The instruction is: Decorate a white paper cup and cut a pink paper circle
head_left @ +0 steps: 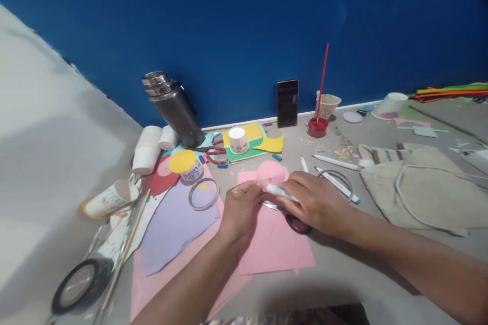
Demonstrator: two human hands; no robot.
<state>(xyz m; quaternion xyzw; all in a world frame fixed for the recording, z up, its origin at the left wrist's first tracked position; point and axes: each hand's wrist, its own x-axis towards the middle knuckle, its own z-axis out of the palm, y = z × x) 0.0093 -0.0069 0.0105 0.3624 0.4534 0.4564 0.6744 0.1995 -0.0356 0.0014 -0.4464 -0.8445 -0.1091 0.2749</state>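
My left hand (241, 209) is closed in a pinch at the lower edge of a round pink paper piece (270, 170). In my right hand (318, 203) is a white tube (280, 192) with blue print, its rounded end pointing at my left fingertips. Where tube and paper meet is partly hidden by my fingers. Beneath both hands lies a pink paper sheet (272, 249). A pair of scissors (298, 224) with dark handles rests on it, partly covered by my right hand. White markers (337, 184) and a grey ring (347, 179) lie just beyond my right hand.
To the left are purple paper (177, 233), a tape roll (78, 284), a wooden stick (125, 249) and paper cups (147, 150). A flask (173, 109), a phone (287, 104) and a red pot (317, 128) stand along the blue wall. A cloth bag (427, 188) lies right.
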